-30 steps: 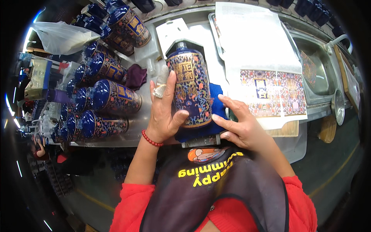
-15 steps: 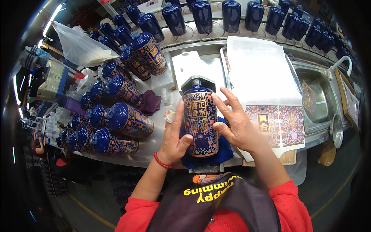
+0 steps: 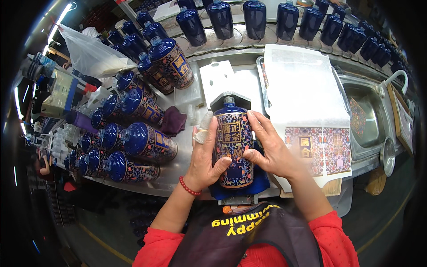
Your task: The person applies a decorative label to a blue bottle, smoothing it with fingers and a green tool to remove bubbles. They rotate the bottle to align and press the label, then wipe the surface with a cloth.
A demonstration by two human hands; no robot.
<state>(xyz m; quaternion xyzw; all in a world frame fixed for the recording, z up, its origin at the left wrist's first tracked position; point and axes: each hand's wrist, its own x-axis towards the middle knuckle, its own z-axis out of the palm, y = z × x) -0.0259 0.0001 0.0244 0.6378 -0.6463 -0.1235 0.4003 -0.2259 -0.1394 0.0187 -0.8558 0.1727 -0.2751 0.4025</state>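
Note:
A dark blue bottle [image 3: 234, 153] with a colourful floral and gold label lies in front of me, its neck pointing away. Beneath it are a blue cloth [image 3: 261, 188] and a grey metal holder [image 3: 242, 99]. My left hand [image 3: 200, 161] presses along the bottle's left side, thumb on the label, a pale wrap [image 3: 201, 135] around one finger. On the other side, my right hand [image 3: 278, 153] lays its fingers along the label edge, thumb on the front. Both hands clasp the bottle between them.
Several labelled bottles [image 3: 149, 141] and a purple cloth [image 3: 173, 120] are at left. Plain blue bottles [image 3: 220, 21] line the conveyor [image 3: 229, 43] behind. Printed label sheets [image 3: 316, 151] under white paper [image 3: 298, 84] lie at right, beside a sink [image 3: 370, 122] and a strainer [image 3: 388, 155].
My right fingers, raised and spread before, now lie against the bottle's side. My left thumb has come onto the label. The conveyor bottles have shifted left in view.

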